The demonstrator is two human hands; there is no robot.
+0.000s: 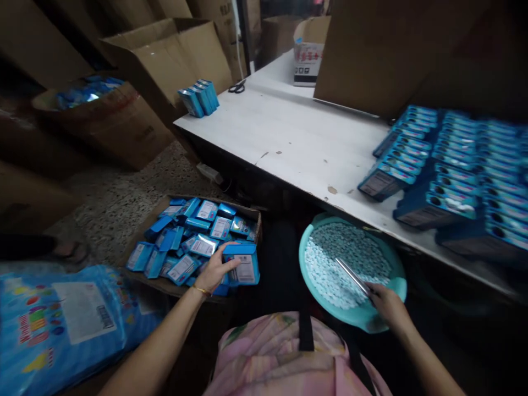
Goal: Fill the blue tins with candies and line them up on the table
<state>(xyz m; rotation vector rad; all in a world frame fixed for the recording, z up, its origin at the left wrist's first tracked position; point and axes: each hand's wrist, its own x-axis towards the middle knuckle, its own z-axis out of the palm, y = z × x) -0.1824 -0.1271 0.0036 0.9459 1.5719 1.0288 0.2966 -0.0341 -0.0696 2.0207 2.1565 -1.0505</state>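
My left hand [216,269] grips a small blue box [243,265] by its left side, above the right end of an open carton [259,231]. Many similar blue boxes [181,268] lie jumbled in that carton. On the other side, my right hand [383,300] is closed around the handle of a metal scoop [352,276]. The scoop's far end rests at the surface of small pale pieces [330,275] that fill a turquoise basin [304,269]. What the pieces are, I cannot tell.
A white table [289,132] runs above the basin, with rows of upright blue boxes [454,165] at right. Scissors [237,87] and a few boxes [199,98] sit at its left corner. A printed blue bag [74,319] lies lower left; large cartons [165,60] stand behind.
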